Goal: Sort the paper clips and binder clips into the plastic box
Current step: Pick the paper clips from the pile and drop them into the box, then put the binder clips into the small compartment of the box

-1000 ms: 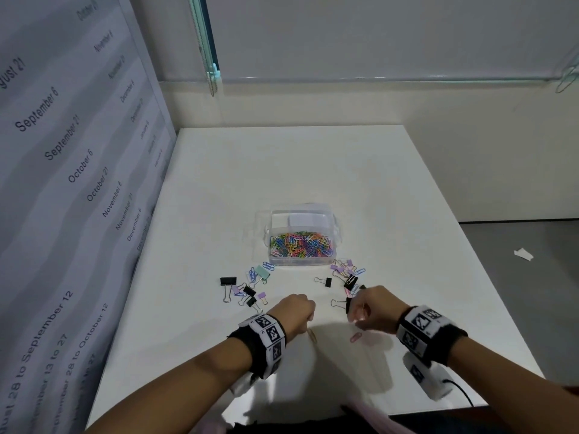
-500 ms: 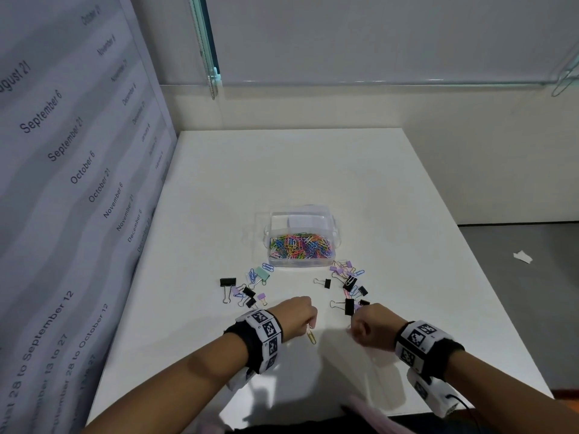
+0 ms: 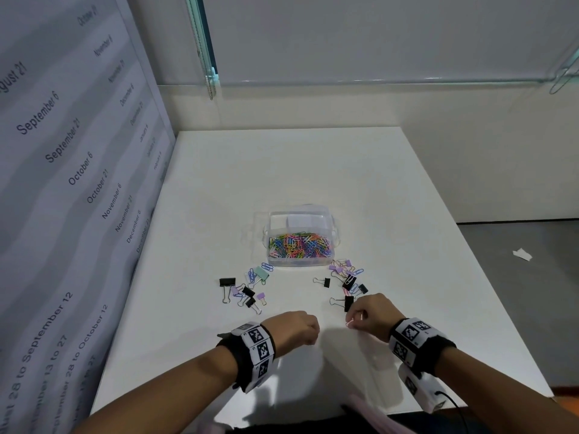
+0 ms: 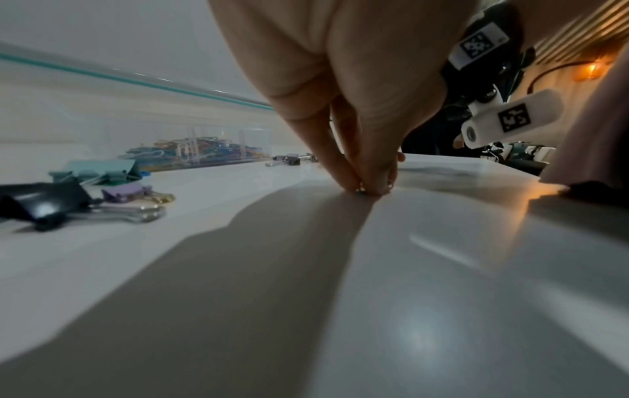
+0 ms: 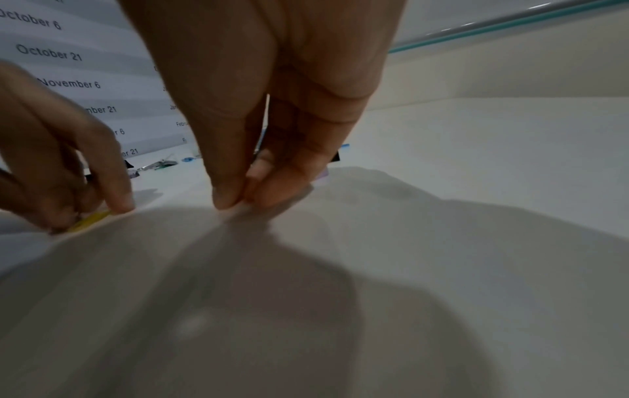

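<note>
So, from your head view, the plastic box already holds a heap of coloured paper clips, yet binder clips and more paper clips lie loose on the surface either side; the wall sheet reads "September 6", "October 21". Left wrist view: your left hand has its grip pinched together at the surface, seemingly on a yellow paper clip. Right wrist view: your right hand pinches a pink paper clip; "November 6" is legible.

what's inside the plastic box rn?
The plastic box holds a heap of coloured paper clips in its near part. Behind them only something white shows; the bottom under the heap is covered.
</note>
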A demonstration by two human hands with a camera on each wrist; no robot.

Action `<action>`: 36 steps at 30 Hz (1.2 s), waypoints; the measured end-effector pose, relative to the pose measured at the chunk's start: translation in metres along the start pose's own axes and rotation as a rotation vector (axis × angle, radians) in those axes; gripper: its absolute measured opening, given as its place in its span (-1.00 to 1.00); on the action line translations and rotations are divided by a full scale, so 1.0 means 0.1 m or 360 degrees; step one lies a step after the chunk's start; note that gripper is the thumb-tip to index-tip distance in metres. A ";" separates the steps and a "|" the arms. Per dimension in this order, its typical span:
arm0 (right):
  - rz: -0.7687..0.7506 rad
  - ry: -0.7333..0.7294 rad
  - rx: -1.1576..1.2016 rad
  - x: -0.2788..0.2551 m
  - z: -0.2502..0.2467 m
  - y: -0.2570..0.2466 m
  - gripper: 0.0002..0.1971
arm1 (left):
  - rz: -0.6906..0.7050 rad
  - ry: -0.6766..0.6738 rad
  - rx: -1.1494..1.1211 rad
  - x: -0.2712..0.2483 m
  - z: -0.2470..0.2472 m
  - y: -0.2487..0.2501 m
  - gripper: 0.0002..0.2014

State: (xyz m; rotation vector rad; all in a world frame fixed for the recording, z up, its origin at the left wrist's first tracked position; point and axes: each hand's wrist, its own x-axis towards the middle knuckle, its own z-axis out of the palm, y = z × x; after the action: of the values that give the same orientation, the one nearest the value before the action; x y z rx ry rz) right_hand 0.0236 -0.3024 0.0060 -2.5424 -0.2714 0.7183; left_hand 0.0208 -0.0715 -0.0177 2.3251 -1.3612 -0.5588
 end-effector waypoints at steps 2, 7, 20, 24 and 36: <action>-0.0004 -0.0042 -0.0030 0.02 -0.02 -0.01 -0.89 | 0.0064 -0.0024 0.0065 0.00 0.08 -0.06 -0.92; -0.0022 -0.0067 -0.0164 0.07 -0.02 -0.04 -0.89 | 0.0099 -0.0065 0.0163 0.03 0.11 -0.08 -0.81; -0.0053 -0.0134 -0.0324 0.07 -0.01 -0.06 -0.88 | -0.0622 0.0001 -0.0078 0.23 -0.54 -0.09 -0.72; -0.0032 -0.0232 -0.0385 0.06 0.01 -0.08 -0.79 | -0.0802 0.0381 -0.0167 0.31 -0.95 -0.31 -0.78; 0.0014 -0.0244 -0.0391 0.05 0.00 -0.19 -0.76 | -0.1046 0.0444 -0.0315 0.35 -1.07 -0.52 -0.58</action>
State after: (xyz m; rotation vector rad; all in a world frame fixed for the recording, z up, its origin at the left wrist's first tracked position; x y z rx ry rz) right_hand 0.0269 -0.2841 0.0131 -2.7225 -0.4235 0.9370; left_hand 0.1300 -0.0655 0.0415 2.5340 -0.3801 -0.4916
